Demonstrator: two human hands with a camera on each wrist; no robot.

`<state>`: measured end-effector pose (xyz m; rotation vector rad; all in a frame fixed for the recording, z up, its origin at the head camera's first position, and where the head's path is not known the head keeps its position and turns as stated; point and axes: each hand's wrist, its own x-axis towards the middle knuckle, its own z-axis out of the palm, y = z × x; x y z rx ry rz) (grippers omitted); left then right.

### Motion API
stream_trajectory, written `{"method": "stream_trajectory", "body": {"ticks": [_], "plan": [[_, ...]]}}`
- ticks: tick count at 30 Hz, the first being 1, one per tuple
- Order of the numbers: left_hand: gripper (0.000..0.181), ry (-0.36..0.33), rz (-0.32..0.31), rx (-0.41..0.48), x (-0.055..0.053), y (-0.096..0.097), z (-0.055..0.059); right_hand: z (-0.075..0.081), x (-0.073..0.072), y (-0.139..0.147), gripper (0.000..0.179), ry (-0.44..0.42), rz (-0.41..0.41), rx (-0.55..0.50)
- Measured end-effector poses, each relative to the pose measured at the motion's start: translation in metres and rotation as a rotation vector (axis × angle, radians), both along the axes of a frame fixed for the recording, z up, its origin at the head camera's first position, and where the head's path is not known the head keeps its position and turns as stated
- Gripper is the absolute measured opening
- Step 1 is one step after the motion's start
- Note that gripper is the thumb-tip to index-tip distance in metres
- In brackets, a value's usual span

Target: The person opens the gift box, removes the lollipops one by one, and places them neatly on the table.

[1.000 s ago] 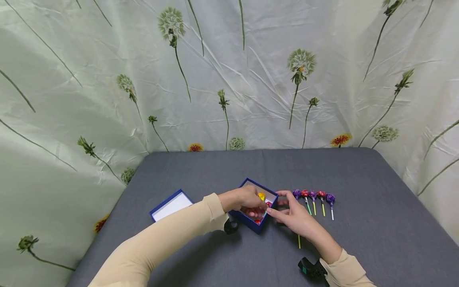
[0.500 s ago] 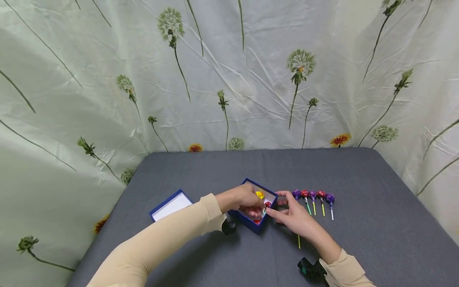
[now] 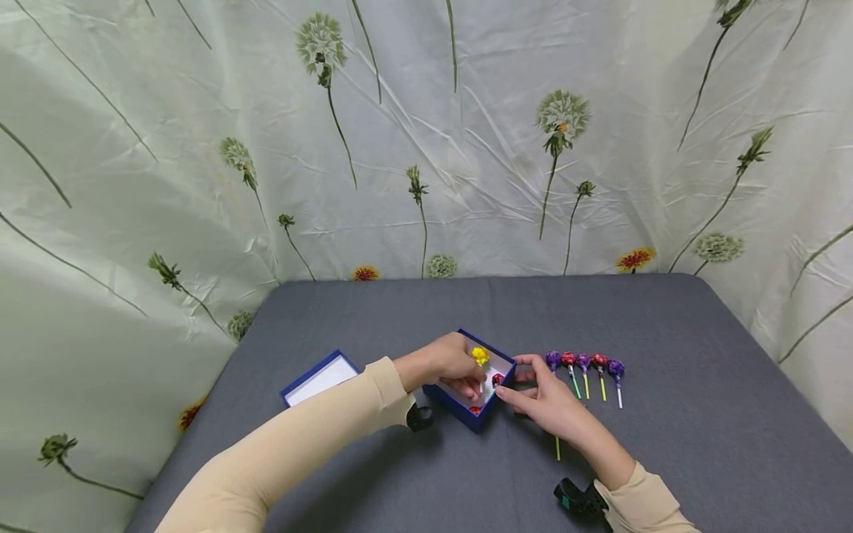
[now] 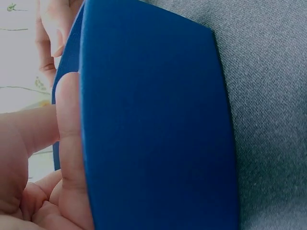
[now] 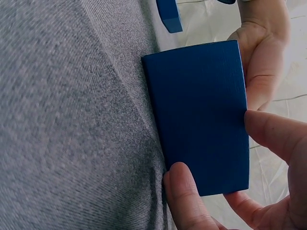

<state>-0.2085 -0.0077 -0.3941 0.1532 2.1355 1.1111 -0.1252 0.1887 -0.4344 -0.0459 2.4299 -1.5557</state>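
In the head view, my left hand (image 3: pixel 453 364) reaches inside an open blue box (image 3: pixel 456 409). Its fingers pinch the stick of a yellow-wrapped lollipop (image 3: pixel 480 356), whose head stands above them. Two red lollipops lie in the box, one (image 3: pixel 497 380) near the right corner and one (image 3: pixel 474 409) near the front. From the right, my right hand (image 3: pixel 549 400) grips the box's corner, with the thumb at the rim. The right wrist view shows its fingertips (image 5: pixel 182 179) against the blue wall (image 5: pixel 196 120). In the left wrist view the box wall (image 4: pixel 158 115) hides most of the inside.
The box lid (image 3: pixel 325 381) lies white side up to the left, partly behind the left sleeve. Right of the box, several purple and red lollipops (image 3: pixel 584 363) lie in a row on the grey table (image 3: pixel 426 311). A yellow stick (image 3: pixel 557 448) shows below the right hand.
My left hand has drawn slightly left and back inside the box, and the yellow lollipop has shifted up and left with it. The right hand keeps its place at the box corner.
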Motion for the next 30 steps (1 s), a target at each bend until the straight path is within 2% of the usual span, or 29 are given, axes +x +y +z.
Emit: {"method": "stream_trajectory", "body": {"ticks": [10,15,20,30], "plan": [[0.016,0.040,-0.004,-0.004,0.000,-0.007,0.010,0.002,0.000,0.000,0.071,-0.012,0.000,0.019],[0.013,0.060,-0.028,0.027,0.001,-0.014,0.017,0.002,0.000,0.000,0.071,-0.015,0.004,0.010],[0.012,0.051,-0.042,0.076,0.002,-0.019,0.022,0.001,0.001,0.000,0.070,-0.017,0.000,0.011],[0.017,0.042,-0.034,0.147,0.008,-0.024,0.031,0.000,0.000,0.000,0.070,-0.008,0.008,0.007]]}}
